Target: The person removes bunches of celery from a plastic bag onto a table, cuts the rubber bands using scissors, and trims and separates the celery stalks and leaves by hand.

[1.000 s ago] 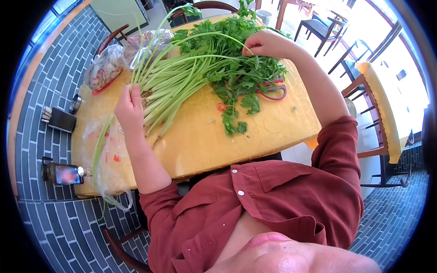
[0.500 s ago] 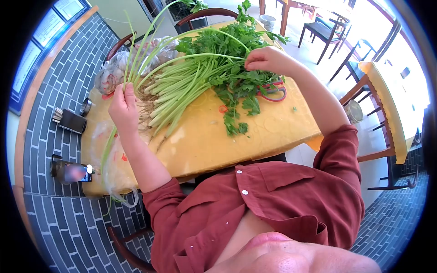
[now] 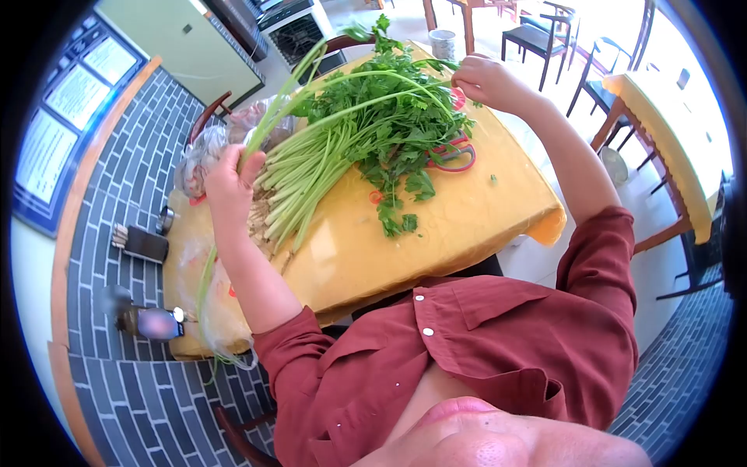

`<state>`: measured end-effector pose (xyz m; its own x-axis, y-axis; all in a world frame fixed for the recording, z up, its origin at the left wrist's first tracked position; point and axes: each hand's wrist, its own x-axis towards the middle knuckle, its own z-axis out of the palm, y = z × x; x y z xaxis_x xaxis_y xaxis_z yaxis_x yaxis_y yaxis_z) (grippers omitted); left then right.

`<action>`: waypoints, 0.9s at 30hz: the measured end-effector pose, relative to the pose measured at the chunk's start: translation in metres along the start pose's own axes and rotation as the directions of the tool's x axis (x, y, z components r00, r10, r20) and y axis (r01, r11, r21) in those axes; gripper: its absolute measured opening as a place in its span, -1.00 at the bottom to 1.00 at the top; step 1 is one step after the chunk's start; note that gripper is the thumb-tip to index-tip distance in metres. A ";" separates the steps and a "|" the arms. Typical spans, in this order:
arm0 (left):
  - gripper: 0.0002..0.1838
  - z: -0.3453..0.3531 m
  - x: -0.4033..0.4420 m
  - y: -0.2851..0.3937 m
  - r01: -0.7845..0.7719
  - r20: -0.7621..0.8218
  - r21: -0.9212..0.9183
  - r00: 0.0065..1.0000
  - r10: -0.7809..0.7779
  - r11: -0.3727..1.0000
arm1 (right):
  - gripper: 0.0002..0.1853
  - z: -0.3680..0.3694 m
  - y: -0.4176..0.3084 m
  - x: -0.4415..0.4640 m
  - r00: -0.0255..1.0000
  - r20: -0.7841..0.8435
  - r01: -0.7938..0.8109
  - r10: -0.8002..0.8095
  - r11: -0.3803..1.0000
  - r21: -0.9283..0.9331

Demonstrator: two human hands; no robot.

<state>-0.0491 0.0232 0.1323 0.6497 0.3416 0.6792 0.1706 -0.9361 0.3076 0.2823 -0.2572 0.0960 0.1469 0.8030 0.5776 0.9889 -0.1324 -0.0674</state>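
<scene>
My left hand (image 3: 229,179) is closed around a few long pale-green celery stalks (image 3: 280,109), which slant up and right. A large bunch of leafy celery (image 3: 315,167) lies on the table, its roots to the left and leaves to the right. Beyond the leafy end, my right hand (image 3: 492,82) hovers with fingers pinched together; whatever is between them is too small to tell. Scissors with red handles (image 3: 455,161) rest partly under the leaves.
The table has a yellow cloth (image 3: 405,249). Clear plastic bags (image 3: 204,159) bulge behind my left hand. A dark chopstick holder (image 3: 145,245) and a blurred phone-like device (image 3: 159,323) line the brick wall. Chairs (image 3: 537,39) stand farther off.
My right hand has moved right and up, away from the stalk it was touching. The stalks in my left hand now lean more to the right. The view has shifted slightly.
</scene>
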 end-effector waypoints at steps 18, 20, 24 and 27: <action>-0.49 -0.009 -0.011 0.000 0.157 0.015 -0.019 0.988 -0.156 0.987 | -0.79 0.022 -0.066 -0.002 0.914 0.334 -0.400 0.232 0.658 0.638; -0.49 -0.010 -0.012 0.000 0.155 0.012 -0.033 0.988 -0.155 0.987 | -0.76 0.037 -0.065 0.000 0.927 0.204 -0.367 0.314 0.663 0.653; -0.49 -0.011 -0.016 -0.005 0.184 0.036 -0.089 0.983 -0.181 0.979 | -0.61 0.049 -0.058 0.008 0.958 0.205 -0.274 0.199 0.434 0.858; -0.50 -0.011 -0.018 -0.007 0.195 0.034 -0.116 0.981 -0.192 0.974 | -0.65 0.041 -0.070 0.009 0.964 0.235 -0.266 0.125 0.449 0.853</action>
<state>-0.0701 0.0240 0.1253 0.6295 0.5121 0.5844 0.2067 -0.8353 0.5094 0.2151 -0.2166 0.0730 0.2704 0.8942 0.3569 0.4239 0.2223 -0.8780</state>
